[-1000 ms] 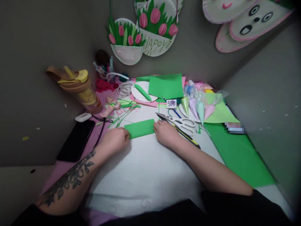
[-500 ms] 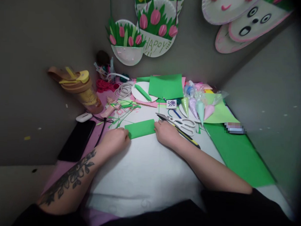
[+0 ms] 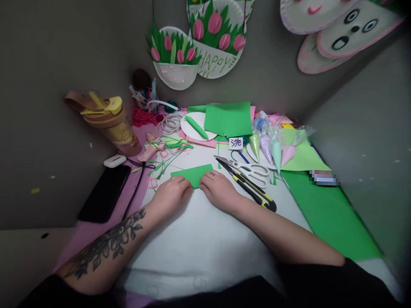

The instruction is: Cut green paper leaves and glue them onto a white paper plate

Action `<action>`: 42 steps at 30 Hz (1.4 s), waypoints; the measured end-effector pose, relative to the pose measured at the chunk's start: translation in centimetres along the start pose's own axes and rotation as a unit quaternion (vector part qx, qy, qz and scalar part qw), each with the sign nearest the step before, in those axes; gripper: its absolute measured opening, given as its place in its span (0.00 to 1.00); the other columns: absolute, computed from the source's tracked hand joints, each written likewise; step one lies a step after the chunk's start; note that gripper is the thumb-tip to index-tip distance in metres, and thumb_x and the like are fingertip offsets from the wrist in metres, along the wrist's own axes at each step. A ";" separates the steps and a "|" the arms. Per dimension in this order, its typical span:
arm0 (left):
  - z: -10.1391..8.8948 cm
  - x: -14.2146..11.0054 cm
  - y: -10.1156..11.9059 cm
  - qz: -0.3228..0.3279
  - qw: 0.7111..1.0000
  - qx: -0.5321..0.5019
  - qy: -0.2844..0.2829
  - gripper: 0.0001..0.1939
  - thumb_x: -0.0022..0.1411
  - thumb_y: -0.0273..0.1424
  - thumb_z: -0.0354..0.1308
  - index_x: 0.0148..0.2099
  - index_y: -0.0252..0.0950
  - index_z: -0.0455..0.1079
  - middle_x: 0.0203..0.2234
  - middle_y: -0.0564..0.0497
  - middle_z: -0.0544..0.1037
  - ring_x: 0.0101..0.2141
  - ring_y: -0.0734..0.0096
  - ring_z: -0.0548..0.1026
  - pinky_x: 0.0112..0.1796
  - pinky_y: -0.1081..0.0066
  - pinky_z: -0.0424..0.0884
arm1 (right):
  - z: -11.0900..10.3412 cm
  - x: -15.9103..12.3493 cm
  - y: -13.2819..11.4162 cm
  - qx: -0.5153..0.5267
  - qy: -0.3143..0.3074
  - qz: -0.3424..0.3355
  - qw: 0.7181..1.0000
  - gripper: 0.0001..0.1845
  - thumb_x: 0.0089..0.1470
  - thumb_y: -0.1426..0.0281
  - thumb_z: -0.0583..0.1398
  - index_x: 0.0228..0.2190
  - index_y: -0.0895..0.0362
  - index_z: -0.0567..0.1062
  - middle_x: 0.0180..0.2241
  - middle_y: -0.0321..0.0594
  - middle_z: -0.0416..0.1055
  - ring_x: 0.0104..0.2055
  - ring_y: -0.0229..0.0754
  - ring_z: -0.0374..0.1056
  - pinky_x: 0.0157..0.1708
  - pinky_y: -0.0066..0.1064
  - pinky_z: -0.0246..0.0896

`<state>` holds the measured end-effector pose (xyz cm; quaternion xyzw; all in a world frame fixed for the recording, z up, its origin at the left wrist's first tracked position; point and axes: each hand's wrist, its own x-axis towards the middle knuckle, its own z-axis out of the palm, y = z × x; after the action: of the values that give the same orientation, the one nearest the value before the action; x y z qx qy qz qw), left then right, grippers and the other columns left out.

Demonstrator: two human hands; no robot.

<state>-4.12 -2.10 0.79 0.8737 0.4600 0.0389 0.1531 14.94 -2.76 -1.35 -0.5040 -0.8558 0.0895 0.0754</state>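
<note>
A folded piece of green paper (image 3: 194, 172) lies on the white work surface (image 3: 202, 234) in front of me. My left hand (image 3: 173, 191) has its curled fingers on the near edge of the paper, left of its middle. Close beside it, my right hand (image 3: 217, 190) grips the same edge from the right. Both hands' fingertips are partly hidden. White-handled scissors (image 3: 252, 170) and a yellow-and-black utility knife (image 3: 253, 187) lie just right of my right hand.
Thin green offcuts (image 3: 170, 159) lie left of the paper. Further back are a white disc (image 3: 193, 122), green sheets (image 3: 230, 119) and piping bags (image 3: 276, 149). A phone (image 3: 105, 193) and a lidded cup (image 3: 115, 124) stand at left; a large green sheet (image 3: 328, 216) lies at right.
Both hands have moved inward from the paper's two ends to the middle of its near edge, close together. The utility knife now shows more fully beside my right hand.
</note>
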 end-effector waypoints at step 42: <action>-2.8 -1.7 1.3 0.010 0.972 0.202 -0.121 0.15 0.62 0.22 0.46 0.37 0.30 0.76 0.37 0.37 0.74 0.42 0.51 0.69 0.37 0.57 0.62 | -0.4 -3.1 1.6 -0.088 0.046 0.009 0.995 0.12 0.61 0.74 0.55 0.41 0.55 0.78 0.49 0.43 0.72 0.52 0.49 0.56 0.49 0.41 0.45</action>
<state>-4.68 -3.50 3.97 0.8891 0.4279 -0.1597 0.0279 17.88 -4.66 -1.41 -0.5197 -0.8515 -0.0092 0.0696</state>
